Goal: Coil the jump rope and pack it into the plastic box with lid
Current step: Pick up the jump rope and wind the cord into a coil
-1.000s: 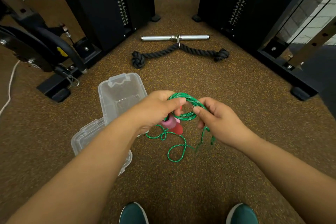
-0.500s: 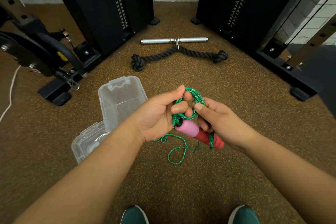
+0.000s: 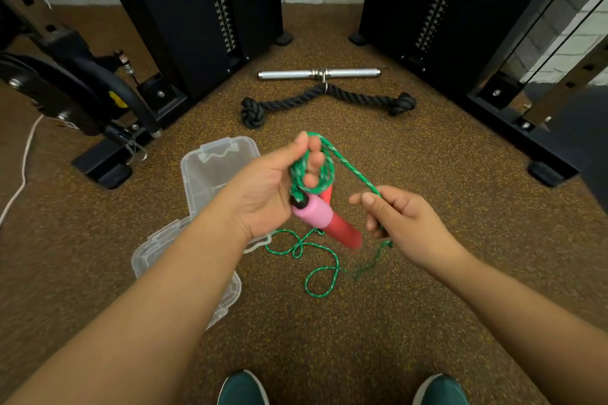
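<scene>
Now, left hand [image 3: 269, 194]: fingers curled through a small coil of the green jump rope [image 3: 312, 171], gripping it above the floor; the pink-and-red handles [image 3: 324, 219] hang from the coil just below the palm.
Right hand [image 3: 398, 217]: thumb and forefinger pinch a taut strand of the same rope that runs up to the coil; the other fingers are loosely curled.
Loose rope: the rest trails from the hands down to the floor [image 3: 362, 322] in slack loops between the two forearms.
Plastic box [image 3: 217, 171]: clear, open, lying on the floor beyond the left forearm; nothing can be made out inside it.
Lid [image 3: 154, 250]: clear, on the floor just beside the box, partly hidden by the left forearm.
</scene>
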{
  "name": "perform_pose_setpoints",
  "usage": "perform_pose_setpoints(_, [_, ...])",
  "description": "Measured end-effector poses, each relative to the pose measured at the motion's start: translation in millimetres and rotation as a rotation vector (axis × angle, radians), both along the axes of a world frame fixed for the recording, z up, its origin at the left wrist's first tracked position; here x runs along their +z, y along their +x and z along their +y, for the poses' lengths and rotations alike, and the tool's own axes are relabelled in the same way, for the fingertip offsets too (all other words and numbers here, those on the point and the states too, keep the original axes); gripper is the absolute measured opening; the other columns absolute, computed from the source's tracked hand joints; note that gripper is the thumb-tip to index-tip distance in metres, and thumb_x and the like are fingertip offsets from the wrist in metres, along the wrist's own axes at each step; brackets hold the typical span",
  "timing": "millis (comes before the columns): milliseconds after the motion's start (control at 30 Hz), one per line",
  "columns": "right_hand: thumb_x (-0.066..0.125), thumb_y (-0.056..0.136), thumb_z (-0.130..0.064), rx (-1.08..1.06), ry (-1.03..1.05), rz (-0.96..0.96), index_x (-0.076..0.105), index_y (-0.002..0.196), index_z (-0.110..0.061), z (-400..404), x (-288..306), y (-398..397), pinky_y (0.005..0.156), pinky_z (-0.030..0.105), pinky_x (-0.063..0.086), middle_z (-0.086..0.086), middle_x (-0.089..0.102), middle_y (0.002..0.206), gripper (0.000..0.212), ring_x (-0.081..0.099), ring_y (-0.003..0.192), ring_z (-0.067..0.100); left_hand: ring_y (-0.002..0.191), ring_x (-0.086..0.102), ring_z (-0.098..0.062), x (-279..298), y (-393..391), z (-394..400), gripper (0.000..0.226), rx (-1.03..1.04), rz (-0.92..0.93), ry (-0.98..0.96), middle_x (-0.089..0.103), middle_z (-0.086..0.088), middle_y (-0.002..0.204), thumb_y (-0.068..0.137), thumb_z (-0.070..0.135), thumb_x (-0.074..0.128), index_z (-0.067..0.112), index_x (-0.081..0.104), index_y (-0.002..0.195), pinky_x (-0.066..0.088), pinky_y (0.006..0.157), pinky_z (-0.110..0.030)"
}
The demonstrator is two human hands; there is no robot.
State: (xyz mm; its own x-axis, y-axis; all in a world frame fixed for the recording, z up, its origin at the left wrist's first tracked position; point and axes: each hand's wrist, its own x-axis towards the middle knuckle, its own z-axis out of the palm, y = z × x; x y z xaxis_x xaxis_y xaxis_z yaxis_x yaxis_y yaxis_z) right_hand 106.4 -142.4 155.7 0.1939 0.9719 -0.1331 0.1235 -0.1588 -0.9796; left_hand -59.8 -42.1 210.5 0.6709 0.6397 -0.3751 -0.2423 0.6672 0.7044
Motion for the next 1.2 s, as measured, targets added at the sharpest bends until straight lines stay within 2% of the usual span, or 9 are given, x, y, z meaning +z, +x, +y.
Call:
perform_pose_setpoints(167, [0.046,0.092,-0.036,-0.007,0.036,-0.113,0.071,0.089,-0.029,-3,-3,6,0.052,0.026,0.03,-0.001,0.04,0.058,0.026,0.037,0.055,0.013,0.044,0.03,-0.003,-3,-7,11,0.027,0.11,0.008,-0.002,0.035,0.012,0.043,0.099,0.028,0.039,0.018,0.056,0.081,0.028,0.045,-0.011])
perform_pose_setpoints(367, [0.04,0.099,-0.015,0.141,-0.12,-0.094,0.068,0.107,-0.029,0,1,14,0.053,0.014,0.035,-0.005,0.057,0.078,0.033,0.041,0.055,0.001,0.041,0.031,-0.002,-6,-14,18,0.027,0.181,0.001,0.022,0.034,0.012,0.044,0.099,0.029,0.038,0.019,0.054,0.081,0.028,0.045,-0.012])
perform_pose_setpoints(633, [0.066,0.085,-0.029,0.218,-0.164,-0.545,0.075,0.082,-0.026,-1,-13,15,0.061,0.031,0.045,0.003,0.067,0.067,0.01,0.05,0.058,0.006,0.047,0.031,-0.005,-4,-22,26,0.029,0.256,0.004,0.051,0.034,0.012,0.045,0.1,0.03,0.038,0.02,0.056,0.079,0.026,0.057,-0.019])
perform_pose_setpoints(700, [0.072,0.08,-0.026,0.119,-0.147,-0.581,0.069,0.069,-0.031,0,-12,14,0.057,0.019,0.042,-0.007,0.062,0.059,0.013,0.048,0.052,-0.001,0.047,0.03,-0.005,-3,-22,24,0.028,0.245,0.008,0.062,0.033,0.012,0.045,0.099,0.03,0.038,0.02,0.055,0.079,0.027,0.055,-0.017])
perform_pose_setpoints(833, [0.081,0.069,-0.022,-0.043,-0.222,-0.508,0.065,0.067,-0.027,-1,-19,17,0.059,0.024,0.042,-0.003,0.065,0.069,0.017,0.056,0.064,0.008,0.045,0.03,-0.004,-2,-16,15,0.028,0.169,0.032,0.076,0.033,0.012,0.045,0.1,0.029,0.037,0.017,0.054,0.08,0.029,0.048,-0.013])
perform_pose_setpoints(967, [0.079,0.072,-0.026,0.093,-0.195,-0.406,0.053,0.126,-0.03,-1,-13,11,0.104,0.028,0.039,-0.006,0.058,0.126,0.06,0.052,0.118,0.007,0.042,0.034,-0.006,-4,0,-4,0.026,-0.001,0.106,0.139,0.034,0.011,0.043,0.099,0.026,0.039,0.014,0.055,0.083,0.032,0.043,-0.013])
perform_pose_setpoints(1033, [0.07,0.082,-0.017,0.168,-0.02,-0.233,0.044,0.132,-0.028,1,-3,3,0.112,0.029,0.033,-0.005,0.051,0.139,0.058,0.045,0.129,0.005,0.044,0.034,-0.007,-7,7,-14,0.026,-0.089,0.133,0.184,0.034,0.01,0.044,0.099,0.026,0.04,0.013,0.056,0.084,0.032,0.043,-0.014])
perform_pose_setpoints(1100, [0.059,0.088,-0.012,0.188,0.087,-0.119,0.048,0.132,-0.021,3,4,-1,0.108,0.026,0.038,0.0,0.057,0.133,0.046,0.05,0.125,0.006,0.046,0.032,-0.007,-8,11,-19,0.026,-0.146,0.135,0.196,0.035,0.01,0.045,0.098,0.026,0.04,0.014,0.057,0.084,0.032,0.045,-0.014])
perform_pose_setpoints(1200, [0.052,0.093,-0.011,0.11,0.119,-0.091,0.064,0.107,-0.026,4,9,3,0.088,0.025,0.047,0.0,0.068,0.097,0.023,0.061,0.092,0.002,0.045,0.032,-0.007,-5,11,-18,0.025,-0.132,0.112,0.157,0.034,0.01,0.045,0.098,0.027,0.04,0.013,0.056,0.083,0.031,0.044,-0.013])
